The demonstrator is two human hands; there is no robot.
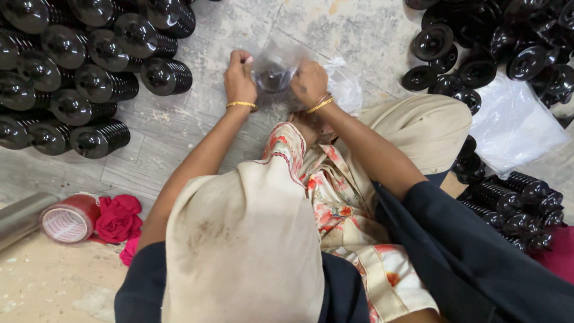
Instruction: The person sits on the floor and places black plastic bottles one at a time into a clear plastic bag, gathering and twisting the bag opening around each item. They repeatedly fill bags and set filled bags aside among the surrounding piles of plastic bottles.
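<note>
Both hands meet on the floor in front of my knees around a clear plastic bag [281, 63] with a black round part [272, 79] inside it. My left hand [239, 79] grips the bag's left edge with fingers closed. On the right edge, my right hand [309, 81] pinches the bag. Each wrist wears a gold bangle. The part shows only dimly through the film.
Stacked black ribbed spool-like parts [89, 78] lie at the upper left, more loose ones [496, 48] at the upper right and some bagged ones [514, 203] by my right knee. A pile of clear bags [514, 122] sits at right. A tape roll [69, 220] and pink cloth [119, 218] lie at left.
</note>
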